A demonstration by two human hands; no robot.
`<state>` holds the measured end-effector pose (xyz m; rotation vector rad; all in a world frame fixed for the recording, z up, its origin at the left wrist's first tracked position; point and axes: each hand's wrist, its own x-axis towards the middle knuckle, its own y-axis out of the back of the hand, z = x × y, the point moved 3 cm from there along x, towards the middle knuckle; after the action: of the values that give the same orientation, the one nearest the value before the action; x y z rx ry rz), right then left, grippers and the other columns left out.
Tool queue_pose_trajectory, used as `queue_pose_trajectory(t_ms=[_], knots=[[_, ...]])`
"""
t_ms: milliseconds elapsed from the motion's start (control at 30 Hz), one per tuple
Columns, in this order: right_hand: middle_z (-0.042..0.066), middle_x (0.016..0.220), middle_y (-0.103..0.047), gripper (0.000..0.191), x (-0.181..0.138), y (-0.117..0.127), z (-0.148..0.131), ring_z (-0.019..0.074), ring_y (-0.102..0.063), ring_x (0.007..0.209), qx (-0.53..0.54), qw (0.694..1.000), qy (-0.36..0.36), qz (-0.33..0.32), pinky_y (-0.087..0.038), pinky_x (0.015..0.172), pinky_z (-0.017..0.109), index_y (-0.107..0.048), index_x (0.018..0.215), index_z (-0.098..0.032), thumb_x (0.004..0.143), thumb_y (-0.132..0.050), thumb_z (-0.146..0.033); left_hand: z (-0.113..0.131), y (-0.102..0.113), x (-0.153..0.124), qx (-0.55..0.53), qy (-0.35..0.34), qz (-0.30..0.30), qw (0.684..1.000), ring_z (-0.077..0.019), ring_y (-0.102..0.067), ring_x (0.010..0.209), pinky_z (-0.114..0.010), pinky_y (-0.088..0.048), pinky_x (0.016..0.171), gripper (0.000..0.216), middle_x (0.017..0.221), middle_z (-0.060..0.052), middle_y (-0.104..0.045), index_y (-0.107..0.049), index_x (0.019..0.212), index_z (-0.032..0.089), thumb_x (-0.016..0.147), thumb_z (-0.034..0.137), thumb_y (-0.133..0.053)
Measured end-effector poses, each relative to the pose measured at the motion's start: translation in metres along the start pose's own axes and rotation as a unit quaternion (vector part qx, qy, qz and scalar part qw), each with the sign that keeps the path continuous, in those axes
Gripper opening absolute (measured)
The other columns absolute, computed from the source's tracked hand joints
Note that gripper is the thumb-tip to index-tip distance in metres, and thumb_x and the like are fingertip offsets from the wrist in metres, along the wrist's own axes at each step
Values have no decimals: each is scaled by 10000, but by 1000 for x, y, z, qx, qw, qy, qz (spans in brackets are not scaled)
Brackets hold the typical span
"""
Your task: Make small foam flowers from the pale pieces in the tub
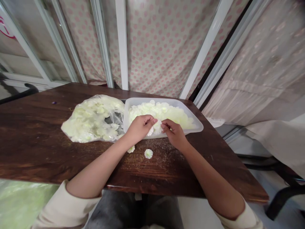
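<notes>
Above the near rim of a white plastic tub (199, 128), my left hand (141, 126) and my right hand (173, 133) face each other. Between them is a white artificial flower piece (157, 126), pinched by the fingers of both hands. Many pale petal pieces (152, 109) fill the tub, heaped at the left and centre. Two small white-green flower pieces lie on the table in front: one flower piece (148, 154) in full sight, the other flower piece (131, 149) partly behind my left forearm.
A clear plastic bag (92, 119) of pale petal pieces rests left of the tub, touching or close to it. Fine debris dots the dark wooden table (47, 143). Framed glass with a dotted curtain (157, 47) stands behind. Below left is a pale green bag (23, 203).
</notes>
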<state>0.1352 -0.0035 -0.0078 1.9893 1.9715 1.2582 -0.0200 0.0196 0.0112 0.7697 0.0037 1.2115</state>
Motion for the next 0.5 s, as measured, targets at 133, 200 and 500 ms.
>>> queue_pose_trajectory(t_ms=[133,200,500], knots=[[-10,623,-549,168,0,1,-2,120,-526,598,-2,1000,8,-4,-384,593,229,-535,790,-193,847,-438,-318,-1,1,0,-4,2,21,1000,-81,-350,514,-223,-274,505,336,514,36,-372,-475,583,154,829,379,-435],[-9,623,-549,174,0,1,-3,119,-526,596,-2,1000,7,-5,-384,590,228,-536,787,-191,847,-439,-322,-2,2,0,-10,8,51,999,-80,-346,511,-225,-273,504,327,514,34,-369,-479,580,153,826,365,-441],[-2,639,-556,193,-1,0,-1,131,-546,603,0,1000,-2,-2,-394,584,236,-537,796,-201,844,-438,-359,-2,8,-1,-39,44,109,992,-83,-305,429,-222,-260,459,347,474,73,-337,-465,1133,187,833,360,-449]])
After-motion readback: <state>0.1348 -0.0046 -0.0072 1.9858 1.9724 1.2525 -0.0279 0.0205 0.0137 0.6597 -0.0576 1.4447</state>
